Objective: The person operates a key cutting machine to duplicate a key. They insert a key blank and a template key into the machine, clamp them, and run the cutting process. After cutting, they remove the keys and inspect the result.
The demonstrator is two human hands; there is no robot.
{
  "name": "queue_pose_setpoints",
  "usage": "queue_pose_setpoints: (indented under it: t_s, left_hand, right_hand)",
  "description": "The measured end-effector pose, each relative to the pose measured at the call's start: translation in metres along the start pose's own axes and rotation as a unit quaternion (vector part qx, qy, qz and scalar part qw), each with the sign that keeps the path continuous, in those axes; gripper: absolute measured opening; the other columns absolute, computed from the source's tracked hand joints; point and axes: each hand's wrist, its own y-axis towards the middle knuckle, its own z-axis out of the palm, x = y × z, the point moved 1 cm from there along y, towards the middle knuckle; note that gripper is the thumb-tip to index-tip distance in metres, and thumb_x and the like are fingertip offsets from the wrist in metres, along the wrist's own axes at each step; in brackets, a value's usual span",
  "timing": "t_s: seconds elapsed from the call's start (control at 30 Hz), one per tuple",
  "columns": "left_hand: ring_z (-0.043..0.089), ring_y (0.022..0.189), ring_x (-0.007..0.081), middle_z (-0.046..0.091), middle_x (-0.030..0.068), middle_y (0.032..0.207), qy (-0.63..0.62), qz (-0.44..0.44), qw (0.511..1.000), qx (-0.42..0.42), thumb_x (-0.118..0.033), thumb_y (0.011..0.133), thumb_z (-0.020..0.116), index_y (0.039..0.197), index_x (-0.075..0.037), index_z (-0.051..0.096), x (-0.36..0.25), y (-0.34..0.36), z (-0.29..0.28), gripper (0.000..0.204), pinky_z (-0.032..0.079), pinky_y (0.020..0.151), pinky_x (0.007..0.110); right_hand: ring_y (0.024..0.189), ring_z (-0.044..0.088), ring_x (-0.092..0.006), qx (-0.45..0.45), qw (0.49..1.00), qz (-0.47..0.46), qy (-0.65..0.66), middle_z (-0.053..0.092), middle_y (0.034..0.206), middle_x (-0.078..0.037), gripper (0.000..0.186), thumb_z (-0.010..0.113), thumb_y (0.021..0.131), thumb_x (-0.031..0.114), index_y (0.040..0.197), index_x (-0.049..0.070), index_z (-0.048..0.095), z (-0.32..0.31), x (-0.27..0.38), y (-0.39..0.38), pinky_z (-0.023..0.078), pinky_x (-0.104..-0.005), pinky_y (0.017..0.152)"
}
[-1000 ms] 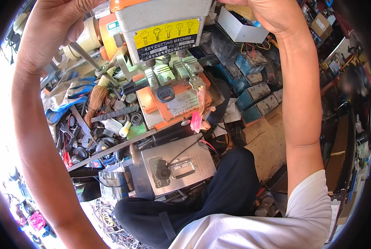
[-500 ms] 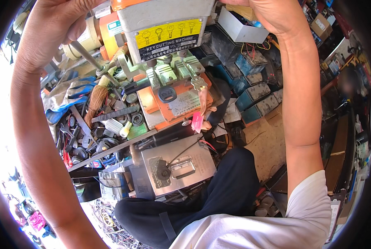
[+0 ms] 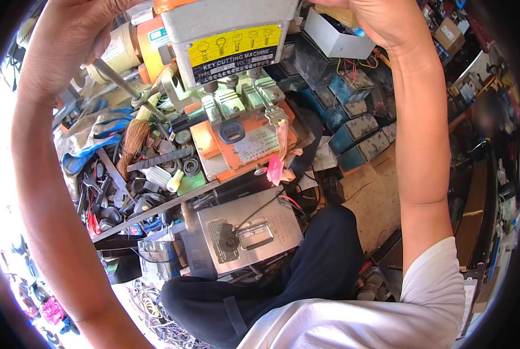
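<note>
A grey and orange key cutting machine [image 3: 225,23] with a yellow label stands in front of me at the top. Under its body, one clamp holds a key with a black plastic head [image 3: 231,132]. The other clamp holds a metal key [image 3: 276,116], from which a pale ribbon and a pink tag [image 3: 275,169] hang. My left hand [image 3: 68,43] is raised at the machine's left, its fingers bent near the end of a metal lever [image 3: 117,78]. Up by the machine's right side is my right hand [image 3: 385,23]. The top edge cuts off the fingertips of both hands.
Keys, remotes, tools and a small brush [image 3: 135,142] crowd the bench at left, beside a blue and grey glove [image 3: 94,136]. Below the bench edge sits a metal box [image 3: 254,227]. Several dusty batteries [image 3: 356,134] and a white box [image 3: 335,38] stand at right.
</note>
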Motion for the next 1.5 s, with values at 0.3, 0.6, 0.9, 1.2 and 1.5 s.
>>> queue_pose_setpoints:
  t_s: [0.3,0.6,0.9,1.2,1.5]
  left_hand:
    - [0.054,0.049,0.0041,0.077,0.0102,0.095,0.022,0.07,0.997,-0.039,-0.022,0.091,0.076,0.138,0.006,0.06,0.015,-0.001,0.01,0.058,0.043,0.039,0.019]
    - [0.051,0.045,0.0034,0.076,0.0086,0.091,-0.002,-0.03,1.0,-0.011,-0.023,0.091,0.075,0.138,0.006,0.06,-0.005,0.005,0.002,0.057,0.042,0.037,0.019]
    - [0.054,0.044,0.005,0.077,0.0121,0.093,-0.003,-0.017,1.0,-0.022,-0.02,0.09,0.077,0.138,0.005,0.06,0.01,0.001,-0.01,0.056,0.043,0.036,0.018]
    - [0.061,0.054,0.0069,0.077,0.0121,0.098,-0.057,-0.067,0.995,0.042,-0.021,0.092,0.076,0.141,0.007,0.056,-0.005,0.005,-0.01,0.059,0.05,0.044,0.02]
    - [0.054,0.066,0.0054,0.076,0.0056,0.105,0.082,-0.033,0.996,-0.027,-0.036,0.094,0.075,0.14,-0.001,0.061,0.043,0.001,-0.029,0.06,0.045,0.056,0.02]
  right_hand:
    - [0.066,0.061,-0.0059,-0.018,0.999,0.009,-0.027,0.069,0.084,-0.005,0.024,0.079,0.095,0.017,0.092,0.003,0.058,0.0,-0.001,0.0,0.051,-0.0184,0.055]
    - [0.065,0.061,-0.0058,-0.029,0.999,0.009,-0.044,0.069,0.083,-0.005,0.024,0.079,0.095,0.017,0.091,0.004,0.058,-0.008,0.01,-0.003,0.051,-0.0187,0.055]
    - [0.063,0.06,-0.0054,-0.018,0.999,0.0,-0.033,0.067,0.082,-0.004,0.024,0.078,0.095,0.017,0.09,0.003,0.059,0.003,0.001,0.003,0.051,-0.0186,0.054]
    - [0.068,0.06,-0.0054,-0.038,0.998,-0.006,-0.051,0.067,0.084,-0.003,0.023,0.078,0.096,0.016,0.092,0.004,0.059,0.001,-0.002,-0.001,0.05,-0.0196,0.057]
    - [0.067,0.058,-0.0055,-0.063,0.992,-0.008,-0.111,0.065,0.083,-0.001,0.029,0.082,0.093,0.024,0.09,0.004,0.06,0.005,0.003,-0.004,0.049,-0.0195,0.057]
